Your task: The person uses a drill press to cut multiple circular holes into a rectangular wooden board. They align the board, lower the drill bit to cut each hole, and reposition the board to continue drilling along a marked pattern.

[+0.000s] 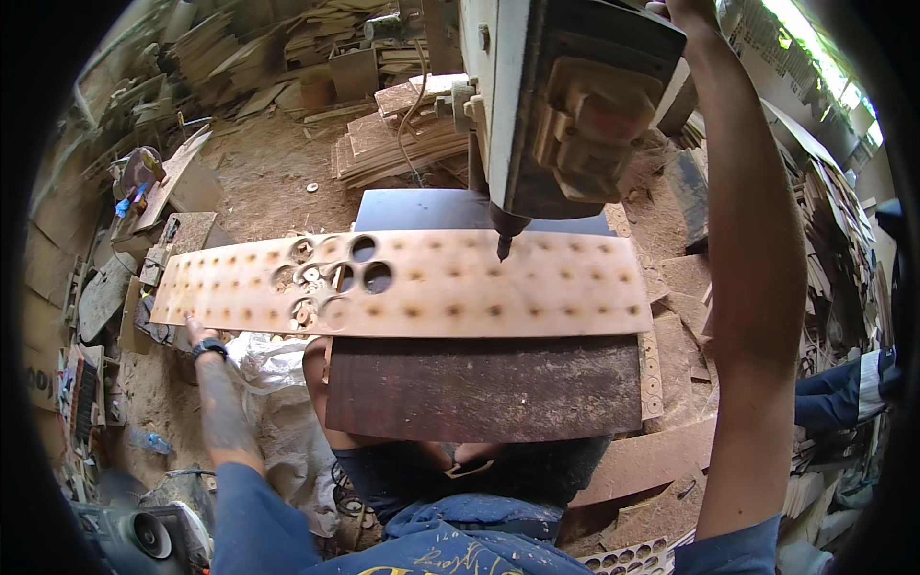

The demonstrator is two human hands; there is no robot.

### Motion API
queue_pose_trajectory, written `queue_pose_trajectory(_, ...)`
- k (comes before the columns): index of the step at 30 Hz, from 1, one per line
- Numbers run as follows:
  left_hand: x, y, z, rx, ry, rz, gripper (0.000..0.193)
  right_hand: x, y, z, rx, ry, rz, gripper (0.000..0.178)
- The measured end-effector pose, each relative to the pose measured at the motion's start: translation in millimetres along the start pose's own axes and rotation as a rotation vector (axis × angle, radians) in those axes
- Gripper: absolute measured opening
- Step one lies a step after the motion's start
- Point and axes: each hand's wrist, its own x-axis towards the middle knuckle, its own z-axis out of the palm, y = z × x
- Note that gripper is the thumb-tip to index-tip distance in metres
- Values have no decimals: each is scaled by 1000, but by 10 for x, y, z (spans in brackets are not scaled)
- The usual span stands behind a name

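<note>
A long pale wooden board (450,287), with rows of small brown scorch spots, lies across a dark brown worktop (479,388). Left of its middle are several large round holes, some with wood chips and small discs showing in or through them. My left hand (198,331) grips the board's near edge toward its left end, thumb on top, other fingers hidden beneath. Over the board hangs a drill press (575,115), its bit (503,251) pointing down at the surface; whether it touches is unclear. My right hand (682,10), raised beside the press head, is partly cut off and looks curled; what it holds is hidden.
Stacked wooden sheets (398,144) stand behind the worktop on a sawdust-covered floor. White plastic sheeting (273,383) lies near my left forearm. Boards lean along the right (824,211). A dark-clothed limb (839,393) shows at far right. A plastic bottle (149,441) lies left.
</note>
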Motion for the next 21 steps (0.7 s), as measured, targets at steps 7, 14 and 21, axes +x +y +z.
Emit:
queue_pose_trajectory(7,751,596,-282,276,260,178,58,-350,-259,451,55,634,91,16)
queue_pose_trajectory(14,85,-36,-48,137,-79,79,50,-474,-372,566,64,635,61,19)
queue_pose_trajectory(21,-1582,-978,325,-157,-466,-280,50,-515,-377,577,53,651,36,23)
